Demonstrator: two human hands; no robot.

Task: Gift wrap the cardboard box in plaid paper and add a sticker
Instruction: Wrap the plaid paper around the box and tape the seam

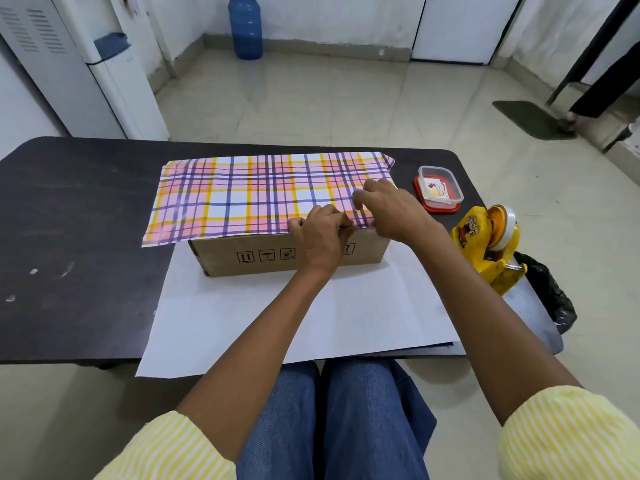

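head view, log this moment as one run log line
step: wrapping | plaid paper: laid over cardboard box top | left hand, right hand: gripping its near edge | box front: bare

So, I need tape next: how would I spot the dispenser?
Go to the right edge of the dark table. Just this side of the small clear-and-red tub stands the tape dispenser: bright yellow, with a tape roll on top.
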